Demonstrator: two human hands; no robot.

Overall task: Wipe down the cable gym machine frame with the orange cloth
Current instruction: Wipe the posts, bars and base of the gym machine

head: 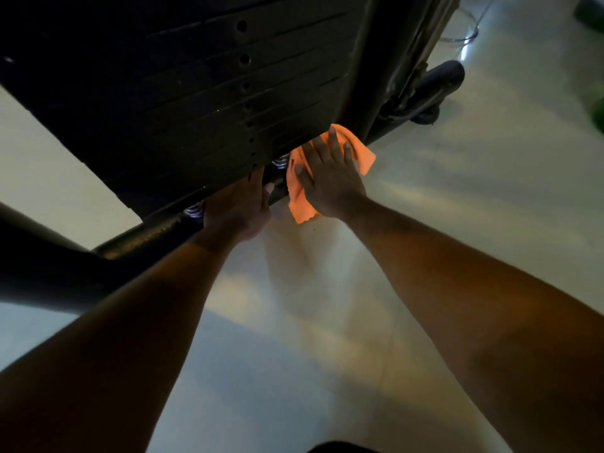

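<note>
The orange cloth [361, 152] lies spread over the low black base bar of the cable machine frame [147, 233], just below the dark weight stack [196, 103]. My right hand [330, 178] presses flat on the cloth with straight, spread fingers. My left hand [242, 207] rests on the same bar just to the left, its fingertips hidden under the weight stack; how its fingers lie there is not visible. Both arms reach forward and down.
Metal springs [281, 161] show under the weight stack. A black upright post [385, 60] and a rounded frame foot [441, 83] stand to the right. Pale glossy floor [327, 322] spreads below. Green objects [598, 116] sit at the far right edge.
</note>
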